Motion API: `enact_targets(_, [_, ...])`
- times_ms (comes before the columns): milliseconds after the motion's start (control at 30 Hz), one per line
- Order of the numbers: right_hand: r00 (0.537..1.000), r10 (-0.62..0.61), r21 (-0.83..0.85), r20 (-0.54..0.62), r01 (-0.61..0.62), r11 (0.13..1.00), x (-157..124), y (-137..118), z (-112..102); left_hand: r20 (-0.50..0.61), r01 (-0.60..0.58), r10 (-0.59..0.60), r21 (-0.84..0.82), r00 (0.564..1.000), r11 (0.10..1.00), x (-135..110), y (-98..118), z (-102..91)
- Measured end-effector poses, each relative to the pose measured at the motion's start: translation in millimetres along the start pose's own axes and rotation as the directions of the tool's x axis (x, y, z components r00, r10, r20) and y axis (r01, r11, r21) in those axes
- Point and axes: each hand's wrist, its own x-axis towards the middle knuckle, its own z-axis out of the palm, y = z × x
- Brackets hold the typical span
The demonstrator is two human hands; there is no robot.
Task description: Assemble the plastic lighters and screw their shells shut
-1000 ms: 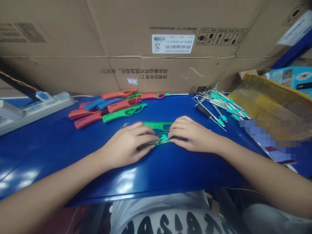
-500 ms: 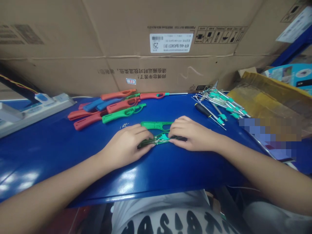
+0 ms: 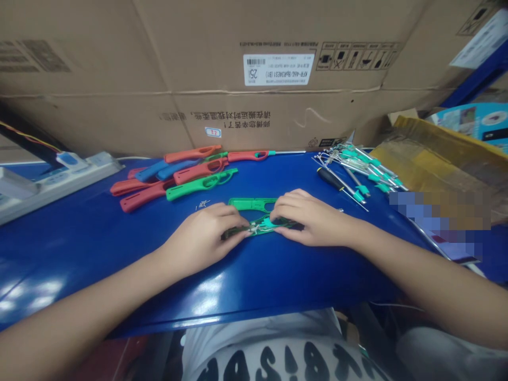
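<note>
- At the middle of the blue table (image 3: pixel 278 278), an open green casing (image 3: pixel 260 232) lies crosswise; whether it rests on the surface or is raised slightly cannot be told.
- Inside it, a teal piece (image 3: pixel 269 223) and thin pale wires (image 3: pixel 254 229) show.
- At its left end, the left hand (image 3: pixel 214 228) pinches the casing between thumb and fingers.
- At its right end, the right hand (image 3: pixel 307 218) grips with thumb and fingers bent, fingertips close by the teal piece.
- Just beyond, a second green shell (image 3: pixel 251 204) lies flat, its right end hidden by the right hand.
- Past the left hand, some small metal bits (image 3: pixel 202 205) lie loose.
- Farther left, red, blue and green handles (image 3: pixel 194 184) are heaped together; a red lighter (image 3: pixel 246 156) with a metal rod points right beside them.
- To the far right, a black-and-yellow screwdriver (image 3: pixel 332 180) lies near a bundle of metal tubes (image 3: pixel 375 170) with teal fittings.
- Behind everything stands a cardboard box (image 3: pixel 130 124); at the left edge, a white power strip (image 3: pixel 73 177).
</note>
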Motion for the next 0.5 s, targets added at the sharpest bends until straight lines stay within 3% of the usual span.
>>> enact_targets(333, [1.0, -0.018, 0.001, 0.014, 0.018, 1.0, 0.8, -4.1, 5.8, 0.018, -0.007, 0.005, 0.092, 1.0, 0.996, -0.7, 1.7, 2.0])
enact_targets(500, [1.0, -0.017, -0.005, 0.024, 0.017, 1.0, 2.0, -3.1, 7.2, -0.018, 0.017, -0.016, 0.052, 1.0, 0.998, 0.1, 3.8, 3.9])
